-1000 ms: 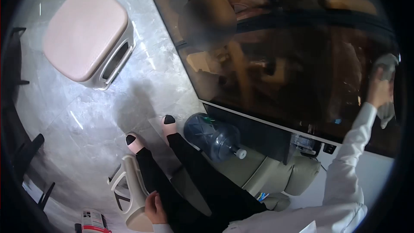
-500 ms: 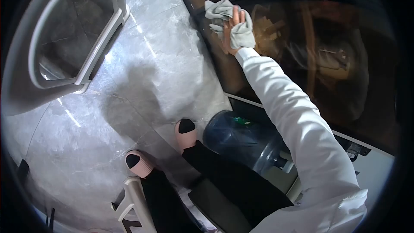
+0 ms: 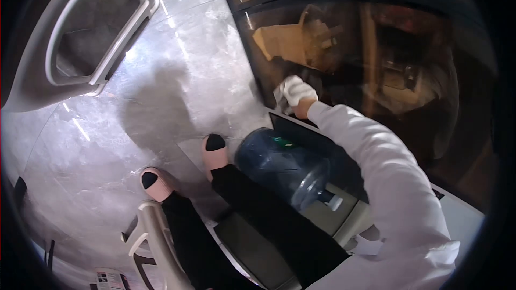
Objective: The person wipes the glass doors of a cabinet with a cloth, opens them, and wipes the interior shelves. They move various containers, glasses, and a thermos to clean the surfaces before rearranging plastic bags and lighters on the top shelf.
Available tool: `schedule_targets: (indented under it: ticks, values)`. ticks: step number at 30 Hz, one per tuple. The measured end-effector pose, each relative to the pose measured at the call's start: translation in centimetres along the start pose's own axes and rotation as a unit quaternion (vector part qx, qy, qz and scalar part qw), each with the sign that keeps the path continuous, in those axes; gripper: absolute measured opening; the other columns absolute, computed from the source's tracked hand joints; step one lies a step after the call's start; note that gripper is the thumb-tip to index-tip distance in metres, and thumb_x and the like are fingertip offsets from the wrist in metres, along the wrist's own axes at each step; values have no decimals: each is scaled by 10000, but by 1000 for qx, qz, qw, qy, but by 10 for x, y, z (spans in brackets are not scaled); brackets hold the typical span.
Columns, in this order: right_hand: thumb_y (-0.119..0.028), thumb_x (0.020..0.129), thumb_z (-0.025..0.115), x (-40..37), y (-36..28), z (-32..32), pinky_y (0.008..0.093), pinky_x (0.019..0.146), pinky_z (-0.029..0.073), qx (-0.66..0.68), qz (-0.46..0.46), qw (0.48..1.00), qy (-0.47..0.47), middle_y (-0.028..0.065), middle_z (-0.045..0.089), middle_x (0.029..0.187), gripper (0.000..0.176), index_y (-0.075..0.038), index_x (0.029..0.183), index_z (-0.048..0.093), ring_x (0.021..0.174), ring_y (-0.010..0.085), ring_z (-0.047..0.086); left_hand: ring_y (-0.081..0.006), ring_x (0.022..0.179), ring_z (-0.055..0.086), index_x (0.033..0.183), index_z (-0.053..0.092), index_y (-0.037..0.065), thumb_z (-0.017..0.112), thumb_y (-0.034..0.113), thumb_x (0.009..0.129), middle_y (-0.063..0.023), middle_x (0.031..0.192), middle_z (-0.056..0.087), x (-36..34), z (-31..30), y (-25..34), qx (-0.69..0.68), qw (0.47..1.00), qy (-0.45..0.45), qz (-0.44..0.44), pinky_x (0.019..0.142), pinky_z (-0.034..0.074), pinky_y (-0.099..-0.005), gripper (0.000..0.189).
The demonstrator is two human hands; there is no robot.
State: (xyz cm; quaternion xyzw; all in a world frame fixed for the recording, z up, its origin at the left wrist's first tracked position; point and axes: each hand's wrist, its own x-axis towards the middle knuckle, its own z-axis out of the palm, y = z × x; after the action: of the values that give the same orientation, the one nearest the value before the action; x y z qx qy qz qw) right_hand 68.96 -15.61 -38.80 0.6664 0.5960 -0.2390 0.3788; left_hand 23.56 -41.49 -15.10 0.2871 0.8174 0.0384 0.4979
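Note:
My right hand (image 3: 303,106) is closed on a pale grey-white cloth (image 3: 293,90), which covers most of the fingers. Hand and cloth are at the lower left edge of a dark glossy panel (image 3: 344,94), close to its pale bottom border. A white sleeve covers the arm, which reaches in from the lower right. Nowhere in view is my left hand.
Below the panel, a large clear blue water bottle (image 3: 279,161) lies on its side beside my legs. White chair frames stand at the upper left (image 3: 32,70) and bottom (image 3: 156,236). Tan bag-like shapes show in the panel. My feet rest on the grey floor (image 3: 215,86).
My right hand has moved down the panel with the cloth, from near its upper left to its lower left. The fingers were spread over the cloth and are now bunched in it. The view has shifted slightly.

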Motion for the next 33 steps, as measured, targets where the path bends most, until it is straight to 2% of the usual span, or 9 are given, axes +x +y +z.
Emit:
schedule_targets:
  ticks: [6,11,12,14,19,23,26,28,33]
  values:
    - [-289,819,503,46,22,-82,415,1112,207,-399,-207,848,282,205,465,1292,486,35,1179,546,1360,345,236,-250,794,588,950,653,26,576,185,915,-126,904,627,-5,8,-9,47,999,-24,-8,730,479,-343,180]
    - [-238,870,427,-50,21,17,399,1062,286,-548,-148,805,171,187,519,1277,399,-5,1148,592,1255,301,424,-258,808,588,949,652,23,573,175,913,-133,914,625,-4,7,-7,34,999,-26,22,750,476,-346,175]
    - [-208,851,486,-62,23,20,359,899,403,-223,-132,962,-91,123,605,1054,247,-55,958,648,1062,231,536,-265,811,589,950,652,22,572,173,913,-134,913,625,-5,8,-7,19,999,-24,33,752,476,-350,174]
    - [-179,832,545,-89,23,-4,319,735,519,117,51,954,-272,59,690,832,186,-106,767,704,870,161,648,-271,817,595,950,651,19,575,175,908,-132,903,633,-9,9,-10,-18,1000,-24,3,754,478,-359,178]
    - [-150,815,518,-111,59,-108,349,815,505,-385,-82,891,225,219,546,1198,319,40,1061,593,1119,320,529,-240,812,598,923,638,20,571,143,885,-113,887,638,-4,21,-25,26,998,-22,45,739,475,-331,145]
    - [-193,848,454,-58,61,-111,454,969,394,-393,-155,819,388,176,566,1137,398,36,1158,553,1090,331,532,-254,794,565,848,610,19,564,105,855,-101,835,602,-10,23,-18,49,999,-12,10,717,445,-340,98]
    - [-198,835,477,-92,64,3,388,897,436,-331,-132,922,153,170,579,1109,395,19,1161,529,1012,290,569,-249,807,567,860,614,20,562,113,860,-100,847,608,-7,19,-34,22,1000,-8,0,718,442,-335,107]
    - [-109,819,499,-157,-15,-82,325,654,506,123,79,965,-216,177,617,1041,270,-15,1041,619,858,257,634,-246,809,567,864,618,25,563,117,862,-98,850,610,-13,22,-43,-21,1000,8,3,713,441,-333,108]
    - [-200,811,566,-291,64,-109,418,708,516,-312,77,943,-87,218,585,1141,253,-107,1039,624,921,321,616,-237,798,575,875,629,37,558,153,880,-93,860,617,-5,26,-53,-11,999,-12,43,699,436,-325,136]
